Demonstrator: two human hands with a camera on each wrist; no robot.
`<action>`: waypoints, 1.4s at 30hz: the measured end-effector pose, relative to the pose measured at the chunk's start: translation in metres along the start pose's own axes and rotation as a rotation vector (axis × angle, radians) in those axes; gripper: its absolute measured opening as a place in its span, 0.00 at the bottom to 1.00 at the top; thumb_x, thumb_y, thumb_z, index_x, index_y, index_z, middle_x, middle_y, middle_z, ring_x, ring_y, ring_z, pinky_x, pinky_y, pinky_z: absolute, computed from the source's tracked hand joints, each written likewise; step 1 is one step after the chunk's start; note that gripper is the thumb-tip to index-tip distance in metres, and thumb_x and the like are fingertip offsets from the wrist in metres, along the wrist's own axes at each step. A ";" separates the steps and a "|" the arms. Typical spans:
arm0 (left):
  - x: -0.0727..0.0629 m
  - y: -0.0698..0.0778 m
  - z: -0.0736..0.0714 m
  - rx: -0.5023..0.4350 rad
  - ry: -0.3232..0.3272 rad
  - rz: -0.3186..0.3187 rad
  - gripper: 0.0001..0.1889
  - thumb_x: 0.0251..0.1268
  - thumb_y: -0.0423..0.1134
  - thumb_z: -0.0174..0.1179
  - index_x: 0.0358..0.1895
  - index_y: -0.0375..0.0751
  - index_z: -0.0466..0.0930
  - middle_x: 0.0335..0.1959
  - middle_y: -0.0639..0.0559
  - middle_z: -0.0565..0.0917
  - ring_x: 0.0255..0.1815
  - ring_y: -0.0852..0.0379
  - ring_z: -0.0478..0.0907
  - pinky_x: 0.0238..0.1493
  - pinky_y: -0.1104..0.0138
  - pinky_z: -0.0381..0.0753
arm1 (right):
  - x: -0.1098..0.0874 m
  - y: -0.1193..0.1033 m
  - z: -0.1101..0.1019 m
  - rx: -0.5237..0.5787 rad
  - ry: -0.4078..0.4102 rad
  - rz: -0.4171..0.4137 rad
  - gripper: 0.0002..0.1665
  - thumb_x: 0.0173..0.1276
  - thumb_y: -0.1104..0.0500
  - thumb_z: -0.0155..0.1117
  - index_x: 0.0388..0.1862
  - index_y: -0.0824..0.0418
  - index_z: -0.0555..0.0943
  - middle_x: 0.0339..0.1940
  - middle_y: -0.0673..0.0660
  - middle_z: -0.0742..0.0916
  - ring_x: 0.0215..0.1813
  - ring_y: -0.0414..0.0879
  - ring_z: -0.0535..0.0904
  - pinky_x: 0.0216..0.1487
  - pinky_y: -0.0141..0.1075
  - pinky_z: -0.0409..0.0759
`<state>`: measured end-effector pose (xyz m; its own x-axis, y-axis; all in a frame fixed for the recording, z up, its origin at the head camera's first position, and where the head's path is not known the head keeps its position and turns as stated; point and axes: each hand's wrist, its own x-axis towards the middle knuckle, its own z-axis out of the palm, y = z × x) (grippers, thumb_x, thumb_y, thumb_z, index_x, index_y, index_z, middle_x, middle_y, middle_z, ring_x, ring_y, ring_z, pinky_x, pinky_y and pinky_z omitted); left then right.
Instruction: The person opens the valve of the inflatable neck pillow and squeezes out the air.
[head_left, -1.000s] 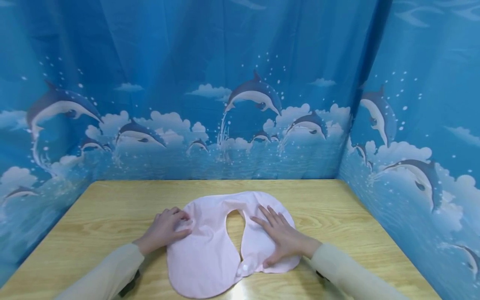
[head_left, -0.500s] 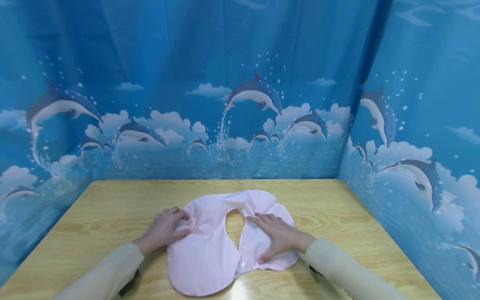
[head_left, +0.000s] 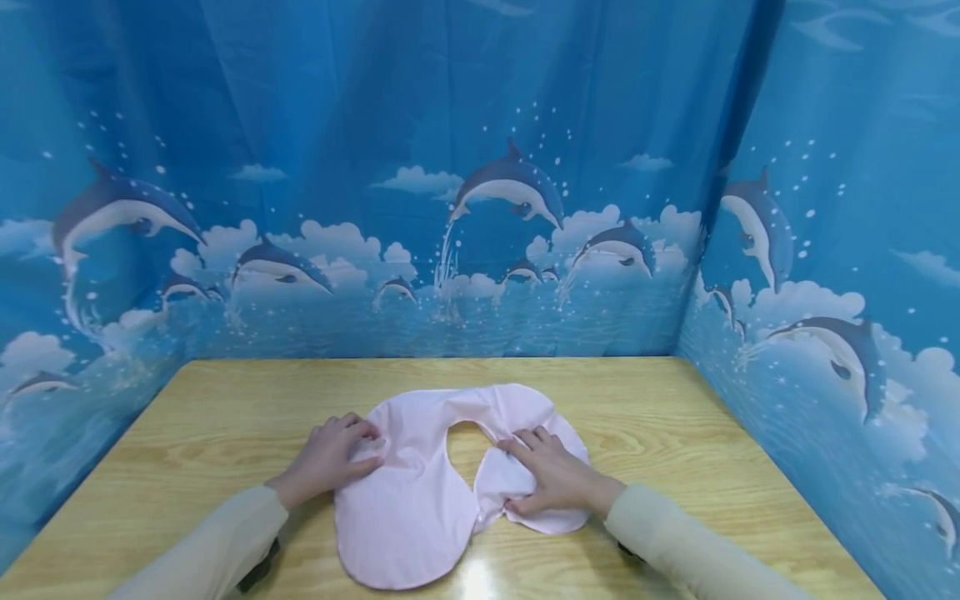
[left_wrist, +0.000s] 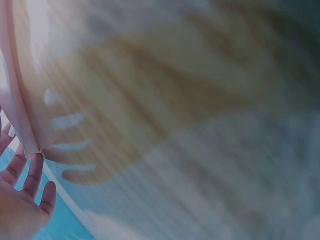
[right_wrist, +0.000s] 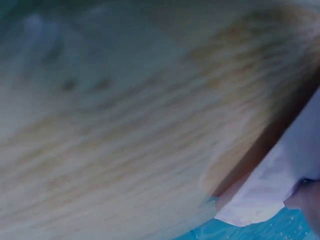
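A pale pink bib (head_left: pixel 408 508) with a teardrop neck opening lies spread on the table, its right part bunched. At its left edge rests my left hand (head_left: pixel 330 458), thumb and fingers touching the cloth. The left wrist view catches that hand (left_wrist: pixel 25 200) with its fingers fairly straight against the bib's edge (left_wrist: pixel 20 105). My right hand (head_left: pixel 555 475) is on the right part, fingers and thumb curved round gathered fabric. Only a bit of the right hand (right_wrist: pixel 307 205) shows beside the bib (right_wrist: pixel 265 195) in the right wrist view; its fingertips are hidden there.
The wooden table (head_left: pixel 247 408) extends around the bib on every side. Blue curtains (head_left: pixel 360 125) printed with dolphins and clouds stand behind the table and along its sides. Glossy wood-grain reflections blur much of both wrist views.
My right hand has drawn its fingers and thumb closer together and bunched the bib's right part. The lower right edge has moved up and the neck opening has changed shape. My left hand stays put.
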<state>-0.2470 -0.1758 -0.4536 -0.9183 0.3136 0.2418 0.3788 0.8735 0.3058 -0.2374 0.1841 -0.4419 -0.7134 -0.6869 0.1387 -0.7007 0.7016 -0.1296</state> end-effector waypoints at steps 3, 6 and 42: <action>0.000 0.000 0.000 0.002 0.001 0.002 0.17 0.48 0.56 0.65 0.40 0.53 0.79 0.40 0.56 0.77 0.41 0.54 0.72 0.40 0.55 0.68 | 0.000 0.000 0.001 -0.038 0.048 -0.027 0.46 0.46 0.31 0.63 0.62 0.50 0.66 0.55 0.53 0.73 0.51 0.46 0.66 0.50 0.44 0.68; 0.000 0.000 0.000 0.006 0.004 0.005 0.17 0.48 0.56 0.65 0.40 0.53 0.79 0.39 0.56 0.77 0.41 0.54 0.72 0.39 0.56 0.68 | 0.001 0.000 0.002 -0.043 0.075 -0.037 0.48 0.45 0.30 0.63 0.62 0.51 0.66 0.54 0.52 0.74 0.49 0.44 0.65 0.49 0.42 0.68; 0.001 0.000 0.000 -0.012 0.009 0.012 0.18 0.48 0.55 0.66 0.40 0.52 0.79 0.39 0.56 0.77 0.40 0.54 0.72 0.40 0.57 0.69 | 0.012 -0.001 -0.003 0.171 -0.120 0.090 0.61 0.42 0.24 0.60 0.72 0.45 0.51 0.74 0.62 0.50 0.70 0.69 0.49 0.64 0.65 0.49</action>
<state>-0.2475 -0.1758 -0.4530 -0.9126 0.3205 0.2540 0.3911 0.8653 0.3136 -0.2451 0.1762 -0.4369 -0.7618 -0.6479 0.0023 -0.6181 0.7257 -0.3021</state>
